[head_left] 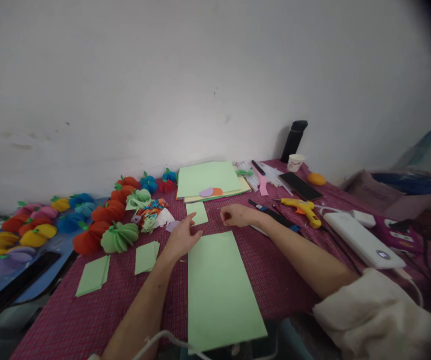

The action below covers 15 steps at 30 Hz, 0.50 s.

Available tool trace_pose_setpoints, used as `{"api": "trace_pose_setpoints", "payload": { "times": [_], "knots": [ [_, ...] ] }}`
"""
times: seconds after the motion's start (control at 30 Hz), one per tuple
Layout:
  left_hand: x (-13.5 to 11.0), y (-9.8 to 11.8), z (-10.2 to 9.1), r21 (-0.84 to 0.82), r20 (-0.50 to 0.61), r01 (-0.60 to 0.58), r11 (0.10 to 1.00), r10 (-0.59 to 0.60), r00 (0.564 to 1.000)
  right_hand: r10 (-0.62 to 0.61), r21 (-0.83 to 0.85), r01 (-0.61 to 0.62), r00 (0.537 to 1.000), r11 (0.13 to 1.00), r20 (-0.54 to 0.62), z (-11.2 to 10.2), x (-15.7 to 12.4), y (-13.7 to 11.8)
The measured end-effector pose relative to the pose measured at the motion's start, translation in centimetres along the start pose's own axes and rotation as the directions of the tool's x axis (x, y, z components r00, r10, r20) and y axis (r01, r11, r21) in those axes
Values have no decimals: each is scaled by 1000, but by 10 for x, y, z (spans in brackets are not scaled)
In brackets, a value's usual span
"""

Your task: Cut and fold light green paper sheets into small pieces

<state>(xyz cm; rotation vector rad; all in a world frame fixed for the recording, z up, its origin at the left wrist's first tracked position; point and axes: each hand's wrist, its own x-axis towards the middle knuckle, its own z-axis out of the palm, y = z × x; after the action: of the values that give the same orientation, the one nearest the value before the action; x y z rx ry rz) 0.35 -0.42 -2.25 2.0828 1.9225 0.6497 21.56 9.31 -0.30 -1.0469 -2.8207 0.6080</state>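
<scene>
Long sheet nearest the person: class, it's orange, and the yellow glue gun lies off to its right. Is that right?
Not quite: the colour is wrong. The head view shows that the long sheet is pale green, not orange. The rest stands: the yellow glue gun does lie off to its right.
</scene>
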Motion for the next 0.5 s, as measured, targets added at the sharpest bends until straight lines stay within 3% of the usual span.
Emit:
{"api": "trace_pose_setpoints", "payload": {
  "times": [0.17,0.3,0.5],
  "knots": [
    [-6,8,-2,40,127,-109,993,103,987,68,117,-58,994,991,-86,6,-25,2],
    [-11,16,-3,93,250,-184,979,156,955,46,87,-42,998,995,-35,18,-39,-7],
    [-12,21,0,157,280,-205,966,156,947,82,109,-87,996,990,47,34,-37,-11]
  ]
}}
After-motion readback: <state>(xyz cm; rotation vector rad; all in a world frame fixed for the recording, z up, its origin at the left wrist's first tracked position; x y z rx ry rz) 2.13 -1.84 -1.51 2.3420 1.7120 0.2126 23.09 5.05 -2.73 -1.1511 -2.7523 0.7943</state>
